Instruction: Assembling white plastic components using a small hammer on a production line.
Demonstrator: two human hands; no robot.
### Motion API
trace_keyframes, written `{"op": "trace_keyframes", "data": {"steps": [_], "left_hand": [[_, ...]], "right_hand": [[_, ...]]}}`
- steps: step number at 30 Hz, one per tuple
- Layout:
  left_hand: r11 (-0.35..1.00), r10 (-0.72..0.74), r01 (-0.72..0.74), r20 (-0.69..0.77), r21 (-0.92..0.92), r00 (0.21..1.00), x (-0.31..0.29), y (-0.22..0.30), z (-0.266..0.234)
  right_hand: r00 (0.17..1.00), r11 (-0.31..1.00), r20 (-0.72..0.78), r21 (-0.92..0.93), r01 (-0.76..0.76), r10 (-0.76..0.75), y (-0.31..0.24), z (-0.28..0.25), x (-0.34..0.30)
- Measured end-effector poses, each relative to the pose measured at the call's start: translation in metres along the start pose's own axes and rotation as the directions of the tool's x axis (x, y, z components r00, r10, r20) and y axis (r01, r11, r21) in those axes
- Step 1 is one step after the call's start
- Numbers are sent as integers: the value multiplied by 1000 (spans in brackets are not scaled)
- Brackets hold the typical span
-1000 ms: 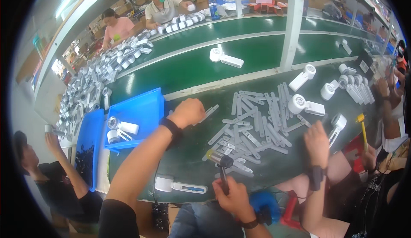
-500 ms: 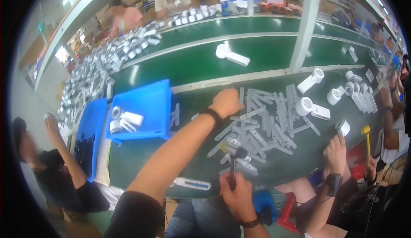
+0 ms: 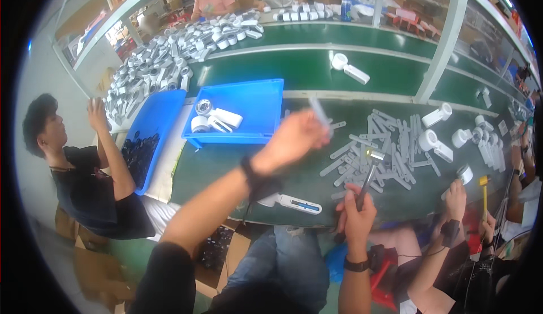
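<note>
Pinched in the fingers of my left hand (image 3: 297, 136) is a narrow grey plastic strip (image 3: 320, 112), held up above the table and blurred. A loose heap of similar grey strips (image 3: 390, 150) lies to its right. My right hand (image 3: 357, 213) is closed round the dark handle of a small hammer (image 3: 366, 181). The hammer's yellowish and metal head is raised over the near edge of the heap. Between my hands, by the table's front edge, lies a white handheld fan (image 3: 300, 204) with its handle open and a blue part inside.
A blue tray (image 3: 271, 110) with white fans stands at left, beside a blue bin (image 3: 169, 107) of black parts. Several white fans (image 3: 435, 144) lie at right. Co-workers sit either side; one hand (image 3: 454, 201) is near a fan. Behind runs a green conveyor (image 3: 283, 68).
My left hand has come up from the heap with a grey strip. The hammer is still in my right hand, its head tilted differently. The whole view has swung left.
</note>
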State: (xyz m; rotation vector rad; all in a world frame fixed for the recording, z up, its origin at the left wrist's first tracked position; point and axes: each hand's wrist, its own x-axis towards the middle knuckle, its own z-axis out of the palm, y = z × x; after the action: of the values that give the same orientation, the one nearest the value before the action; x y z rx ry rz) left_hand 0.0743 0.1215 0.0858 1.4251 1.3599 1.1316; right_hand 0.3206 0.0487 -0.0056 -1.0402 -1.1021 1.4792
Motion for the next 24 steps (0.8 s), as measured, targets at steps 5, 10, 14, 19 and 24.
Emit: {"op": "trace_keyframes", "data": {"steps": [5, 10, 14, 19, 24], "left_hand": [[992, 122, -120, 133, -22, 983, -118, 7, 15], [953, 301, -302, 125, -11, 946, -149, -24, 12], [708, 486, -371, -35, 601, 873, -166, -20, -11], [737, 439, -290, -106, 611, 892, -172, -57, -17], [799, 410, -313, -83, 514, 908, -171, -72, -17]], "right_hand": [[971, 900, 187, 380, -214, 152, -44, 32, -35], [908, 898, 273, 220, -380, 318, -52, 46, -53], [981, 985, 89, -38, -170, 173, -30, 34, -46], [993, 932, 104, -362, -8, 49, -22, 43, -29], [983, 840, 185, -535, 94, 7, -13, 44, -29]]}}
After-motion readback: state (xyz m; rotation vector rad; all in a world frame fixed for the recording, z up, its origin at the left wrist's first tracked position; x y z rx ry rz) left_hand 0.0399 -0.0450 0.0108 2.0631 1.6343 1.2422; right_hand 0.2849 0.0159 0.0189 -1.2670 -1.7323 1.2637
